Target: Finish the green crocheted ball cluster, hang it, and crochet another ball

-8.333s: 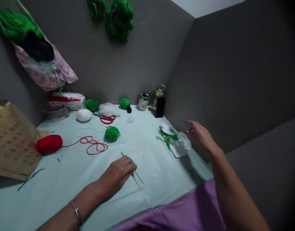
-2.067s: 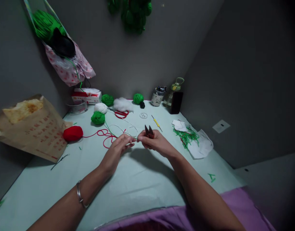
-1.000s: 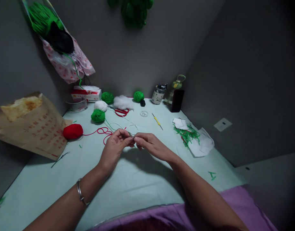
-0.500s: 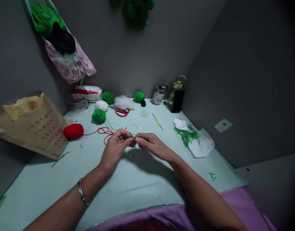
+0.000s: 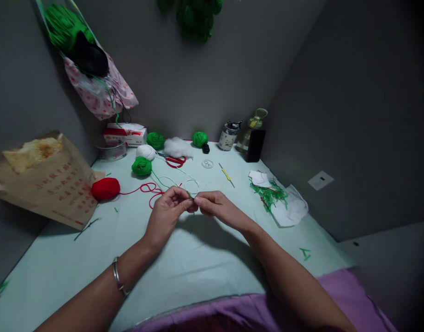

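Observation:
My left hand (image 5: pixel 170 207) and my right hand (image 5: pixel 215 205) meet fingertip to fingertip above the middle of the table. Both are closed in a pinch on green yarn (image 5: pixel 192 222), whose loose end dangles below the fingers. Most of what lies between the fingertips is hidden. Behind the hands, a green strand runs back to a green yarn ball (image 5: pixel 141 166). White yarn (image 5: pixel 193 185) curls just beyond the fingers, and red yarn (image 5: pixel 151 187) loops to the left, leading to a red yarn ball (image 5: pixel 106 189).
A paper bag with flatbread (image 5: pixel 59 184) leans at left. Scissors (image 5: pixel 176 161), white stuffing (image 5: pixel 178 147) and a yellow-handled crochet hook (image 5: pixel 226 173) lie behind the hands. A phone (image 5: pixel 256 145) stands against a bottle (image 5: pixel 244 140). Green scraps (image 5: pixel 272 197) lie on white paper at right.
The dangling green yarn end hangs a little lower and straighter below the fingers. Both hands stay in nearly the same place, still pinching.

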Demonstrator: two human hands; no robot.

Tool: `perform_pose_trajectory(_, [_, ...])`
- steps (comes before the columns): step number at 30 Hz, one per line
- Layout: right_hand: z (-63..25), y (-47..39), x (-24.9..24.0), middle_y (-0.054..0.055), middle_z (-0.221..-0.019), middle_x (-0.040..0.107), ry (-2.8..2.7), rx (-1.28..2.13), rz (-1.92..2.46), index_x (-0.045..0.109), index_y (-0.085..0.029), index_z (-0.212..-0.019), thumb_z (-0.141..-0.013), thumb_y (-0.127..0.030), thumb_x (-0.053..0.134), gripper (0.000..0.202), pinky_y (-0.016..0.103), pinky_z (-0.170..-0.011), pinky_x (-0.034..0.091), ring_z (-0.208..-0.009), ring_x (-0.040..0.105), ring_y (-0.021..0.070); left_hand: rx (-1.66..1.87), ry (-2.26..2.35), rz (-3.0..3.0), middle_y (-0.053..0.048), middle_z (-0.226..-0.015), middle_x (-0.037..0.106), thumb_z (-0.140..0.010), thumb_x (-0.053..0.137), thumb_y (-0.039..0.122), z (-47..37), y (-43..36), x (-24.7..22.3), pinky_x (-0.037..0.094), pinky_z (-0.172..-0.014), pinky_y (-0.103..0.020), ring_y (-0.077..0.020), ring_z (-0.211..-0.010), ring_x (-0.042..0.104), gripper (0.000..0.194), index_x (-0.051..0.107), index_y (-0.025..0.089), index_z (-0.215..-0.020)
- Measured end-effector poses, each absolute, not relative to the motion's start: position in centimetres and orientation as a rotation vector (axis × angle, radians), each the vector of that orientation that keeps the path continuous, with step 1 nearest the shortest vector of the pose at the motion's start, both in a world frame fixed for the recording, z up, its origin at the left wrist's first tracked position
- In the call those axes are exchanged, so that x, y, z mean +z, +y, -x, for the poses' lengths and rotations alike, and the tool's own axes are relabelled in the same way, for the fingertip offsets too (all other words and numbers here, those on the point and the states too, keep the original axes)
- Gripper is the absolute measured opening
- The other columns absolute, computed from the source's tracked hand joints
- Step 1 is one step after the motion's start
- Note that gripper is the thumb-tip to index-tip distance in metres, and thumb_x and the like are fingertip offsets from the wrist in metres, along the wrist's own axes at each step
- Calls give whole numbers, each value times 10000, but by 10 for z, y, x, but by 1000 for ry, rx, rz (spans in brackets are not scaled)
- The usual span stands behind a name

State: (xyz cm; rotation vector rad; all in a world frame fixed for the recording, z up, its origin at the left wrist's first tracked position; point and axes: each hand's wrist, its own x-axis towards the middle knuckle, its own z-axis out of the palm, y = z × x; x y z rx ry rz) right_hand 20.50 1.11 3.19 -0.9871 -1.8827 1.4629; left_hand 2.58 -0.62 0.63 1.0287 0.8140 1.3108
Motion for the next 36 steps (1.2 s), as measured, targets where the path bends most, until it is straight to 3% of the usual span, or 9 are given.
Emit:
perform_pose_trajectory(6, [-203,13,30,-11,-688,479,-1844,1503,996,642,-155,-782,-930,-583,538,464,249,-552,259,-618,345,105,1317,834,-1071,20,-673,660,-755,796,226,-26,-7,9,518,-660,-265,-138,-636,646,187,616,176,-757])
perform_pose_trajectory(15, [-202,12,33,3,-764,536,-1784,1573,957,643,-146,-819,-909,-564,581,432,244,-549,250,-626,352,94,1333,843,-1047,30,-674,641,-739,805,241,-26,-6,7,520,-649,-261,-132,-624,639,206,610,175,-755])
perform_pose_trajectory(22, [-201,13,33,-39,-648,444,-1782,1603,955,614,-153,-757,-902,-593,572,465,249,-533,234,-574,297,87,1334,860,-1064,24,-671,644,-731,813,267,-25,-8,10,518,-641,-265,-136,-621,627,217,614,180,-744])
perform_pose_trajectory(36, [-201,14,34,-54,-611,408,-1733,1675,905,609,-154,-756,-881,-559,610,423,254,-517,205,-553,280,85,1343,843,-1098,29,-691,641,-769,778,207,-26,-8,8,525,-649,-256,-131,-637,644,160,621,177,-764])
